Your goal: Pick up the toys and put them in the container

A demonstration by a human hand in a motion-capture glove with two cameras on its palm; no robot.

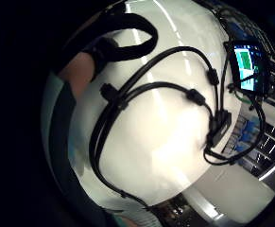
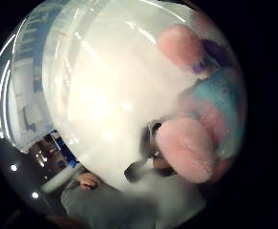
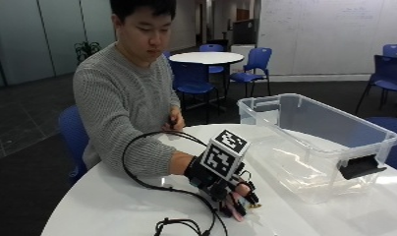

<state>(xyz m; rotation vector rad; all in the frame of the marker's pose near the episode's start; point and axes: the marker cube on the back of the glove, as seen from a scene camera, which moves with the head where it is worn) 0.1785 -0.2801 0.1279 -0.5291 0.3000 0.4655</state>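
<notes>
Bench [image 3: 107, 206], white and round, carries your gloved right hand [image 3: 224, 189], the grip, lowered near its front edge with the fingers pointing down and curled round a soft toy [image 3: 236, 211], of which only a pink bit shows beneath them in the outside view. Seen from the thumb side of your palm, the toy [image 2: 196, 138] sits right against the grip: a plush thing in pink, light blue and a touch of purple, lying on the white top. Just beyond the grip, on its far side from you, stands the clear plastic container [image 3: 316, 142] with a black latch [image 3: 360, 166] on its near end. Your bare hand [image 3: 172, 125] rests at the bench edge, close to your body.
</notes>
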